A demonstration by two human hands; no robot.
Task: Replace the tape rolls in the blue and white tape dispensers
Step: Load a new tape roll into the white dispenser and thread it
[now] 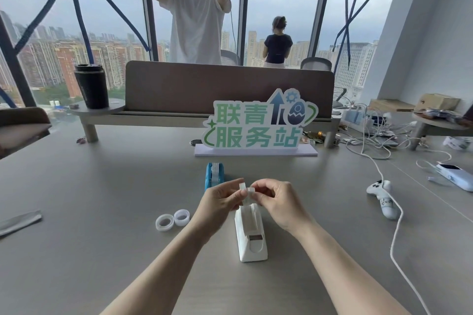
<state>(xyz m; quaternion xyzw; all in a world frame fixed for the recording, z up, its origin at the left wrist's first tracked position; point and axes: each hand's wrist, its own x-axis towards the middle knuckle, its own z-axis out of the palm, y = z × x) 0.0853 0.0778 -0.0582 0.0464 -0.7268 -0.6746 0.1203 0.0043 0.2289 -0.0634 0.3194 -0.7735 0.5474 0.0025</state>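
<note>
The white tape dispenser (251, 235) lies on the grey table in front of me, its cutter end toward me. Above its far end, my left hand (220, 202) and my right hand (272, 199) pinch a small clear tape roll (246, 190) between their fingertips. The blue tape dispenser (214, 176) stands just beyond my left hand, with a roll showing in it. Two loose tape rolls (172, 219) lie side by side on the table to the left of my left wrist.
A green and white standing sign (258, 123) is behind the dispensers. A white game controller (382, 197) with a cable lies to the right, and a white device (454, 176) beyond it. A black cup (91, 85) stands on a shelf at far left. Two people stand by the window.
</note>
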